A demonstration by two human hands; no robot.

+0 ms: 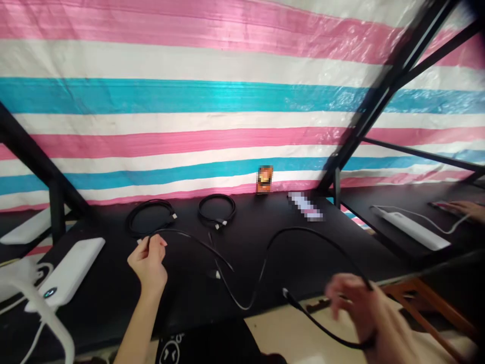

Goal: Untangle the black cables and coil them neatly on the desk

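My left hand [149,258] is closed in a pinch on a black cable [314,230] above the left part of the black table. From there the cable loops across the table toward the right. My right hand [354,303], smeared by motion, is at the table's front edge with its fingers partly curled. The cable reaches its upper side and comes out again below the wrist; whether the fingers grip it is unclear. A dark plug end [286,293] hangs to the left of that hand. Another light-tipped plug [214,274] lies near the table's middle.
Two coiled black cables [216,210] [151,205] lie toward the back. A white power bank [70,273] with a white cord is at left. Blurred-out items [264,179] [305,206] are at the back. A frame post [379,108] rises right; another person's hand [468,208] shows beyond.
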